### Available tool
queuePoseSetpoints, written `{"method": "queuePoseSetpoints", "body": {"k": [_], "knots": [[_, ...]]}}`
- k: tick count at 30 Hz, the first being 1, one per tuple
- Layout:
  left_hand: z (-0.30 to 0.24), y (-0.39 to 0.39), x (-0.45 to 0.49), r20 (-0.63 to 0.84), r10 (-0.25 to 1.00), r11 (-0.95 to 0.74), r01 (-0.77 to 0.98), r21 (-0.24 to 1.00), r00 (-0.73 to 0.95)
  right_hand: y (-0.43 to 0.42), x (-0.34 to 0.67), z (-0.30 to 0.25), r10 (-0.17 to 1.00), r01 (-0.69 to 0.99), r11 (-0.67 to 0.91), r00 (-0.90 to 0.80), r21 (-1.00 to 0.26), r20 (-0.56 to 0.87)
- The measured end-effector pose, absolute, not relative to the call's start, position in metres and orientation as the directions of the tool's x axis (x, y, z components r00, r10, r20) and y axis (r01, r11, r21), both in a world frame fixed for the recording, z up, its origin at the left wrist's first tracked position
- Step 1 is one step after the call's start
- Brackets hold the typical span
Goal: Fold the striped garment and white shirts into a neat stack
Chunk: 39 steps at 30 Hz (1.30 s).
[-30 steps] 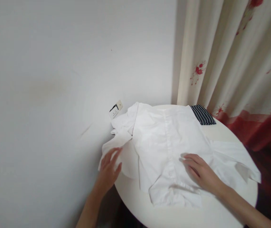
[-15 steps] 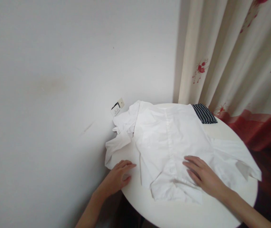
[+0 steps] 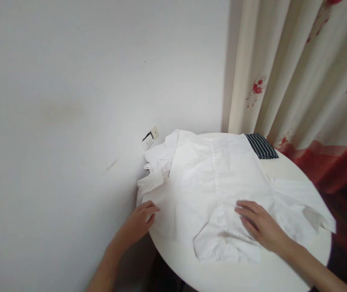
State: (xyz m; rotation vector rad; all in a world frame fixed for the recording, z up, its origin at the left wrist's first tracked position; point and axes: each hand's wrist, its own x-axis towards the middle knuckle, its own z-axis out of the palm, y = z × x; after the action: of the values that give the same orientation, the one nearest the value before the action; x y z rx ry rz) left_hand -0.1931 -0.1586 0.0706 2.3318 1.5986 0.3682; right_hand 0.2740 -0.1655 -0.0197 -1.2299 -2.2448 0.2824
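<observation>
A white button-up shirt (image 3: 216, 182) lies spread on a round white table (image 3: 222, 271). My right hand (image 3: 260, 227) rests flat on the shirt near its collar end, fingers stretched out and pressing the cloth. My left hand (image 3: 138, 221) is at the table's left edge with its fingers curled on the shirt's left side panel, which lies out to the left. The shirt's right sleeve (image 3: 301, 202) extends toward the table's right side.
A dark striped cloth (image 3: 261, 147) lies at the table's far edge under the shirt. A cream curtain with red flowers (image 3: 298, 81) hangs behind on the right. A white wall with a socket (image 3: 149, 138) stands close on the left.
My left hand moved from the sleeve inward onto the table and then back out to the left edge, and the shirt's left side now lies spread flatter. My right hand stayed in place.
</observation>
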Motion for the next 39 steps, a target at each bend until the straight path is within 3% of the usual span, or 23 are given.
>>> {"method": "queuePoseSetpoints", "body": {"k": [3,5,9,15,24,29,34,39], "knots": [[0.059,-0.148,-0.152,0.23,0.902,-0.429,0.819,0.381,0.366,-0.156,0.27,-0.011,0.841,0.7,0.538,-0.406,-0.47,0.358],[0.047,-0.138,-0.125,0.278,0.859,-0.508,0.783,0.359,0.429,-0.151,0.265,-0.006,0.851,0.717,0.519,-0.382,-0.465,0.361],[0.022,-0.123,-0.099,0.214,0.808,-0.589,0.757,0.282,0.549,-0.148,0.262,-0.011,0.853,0.788,0.495,-0.36,-0.367,0.377],[0.007,-0.129,-0.101,0.15,0.796,-0.606,0.772,0.192,0.587,-0.162,0.284,-0.025,0.896,0.88,0.383,-0.281,-0.282,0.343],[0.009,-0.141,-0.118,0.062,0.78,-0.626,0.775,0.086,0.623,-0.175,0.304,-0.028,0.89,0.887,0.412,-0.342,-0.21,0.301],[0.016,-0.114,-0.084,0.106,0.783,-0.622,0.775,0.116,0.613,-0.15,0.267,-0.011,0.938,0.919,0.283,-0.205,-0.276,0.279],[0.014,-0.089,-0.02,0.106,0.766,-0.643,0.756,0.124,0.634,-0.121,0.208,0.001,0.913,0.869,0.402,-0.357,-0.289,0.196],[-0.007,-0.073,-0.045,0.202,0.802,-0.582,0.811,0.053,0.562,-0.12,0.234,-0.019,0.95,0.926,0.296,-0.258,-0.235,0.178]]}}
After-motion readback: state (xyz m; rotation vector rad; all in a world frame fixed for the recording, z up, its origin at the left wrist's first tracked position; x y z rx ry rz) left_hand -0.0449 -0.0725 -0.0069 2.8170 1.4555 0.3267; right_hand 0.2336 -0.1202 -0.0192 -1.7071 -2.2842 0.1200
